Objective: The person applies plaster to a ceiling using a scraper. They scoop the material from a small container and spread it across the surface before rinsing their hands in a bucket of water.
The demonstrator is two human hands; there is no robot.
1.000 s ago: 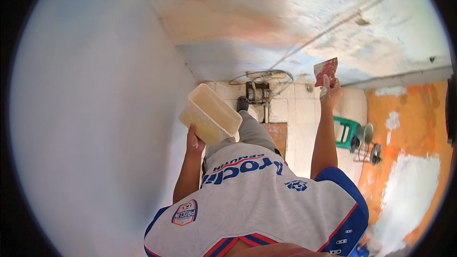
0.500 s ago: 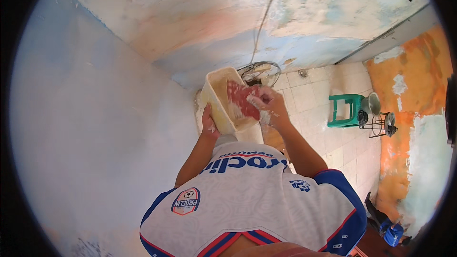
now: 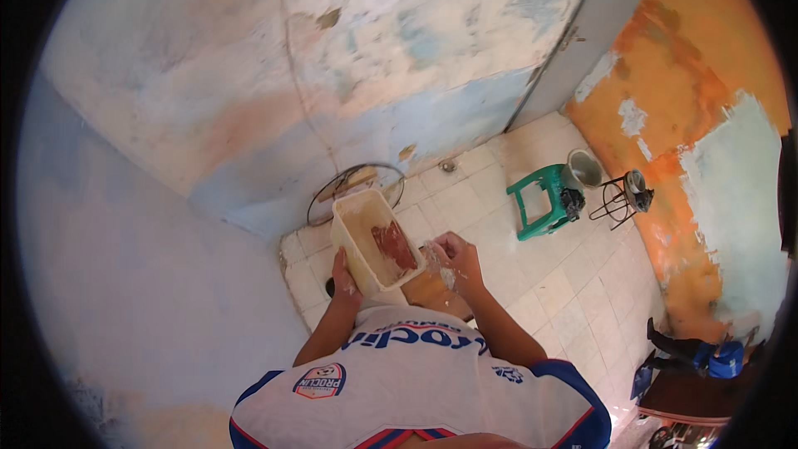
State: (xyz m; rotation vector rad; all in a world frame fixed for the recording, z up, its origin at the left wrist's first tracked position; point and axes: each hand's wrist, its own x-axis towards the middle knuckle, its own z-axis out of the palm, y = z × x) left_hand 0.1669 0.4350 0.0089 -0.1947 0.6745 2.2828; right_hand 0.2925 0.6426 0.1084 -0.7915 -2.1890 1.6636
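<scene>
My left hand (image 3: pixel 346 276) grips the left side of a cream rectangular tub (image 3: pixel 356 259), which is tilted in front of my body. Inside the tub lies a flat red piece (image 3: pixel 392 246) smeared with whitish paste, its exact kind unclear. Just off the tub's right rim is my right hand (image 3: pixel 457 261), fingers curled together and coated with white paste. Whatever those fingers hold, if anything, is hidden. The red piece is out of both hands.
Beyond the tub, a dark wire hoop (image 3: pixel 401 191) leans by the patchy wall (image 3: pixel 249 141). On the tiled floor (image 3: pixel 499 262) are a green plastic stool (image 3: pixel 532 199), a grey bucket (image 3: pixel 583 170) and a black metal stand (image 3: pixel 613 201). A brown board (image 3: pixel 436 293) is below the tub.
The red piece has left my right hand and lies in the tub. My right hand has drawn back past the rim. The view has turned, showing more of the right side.
</scene>
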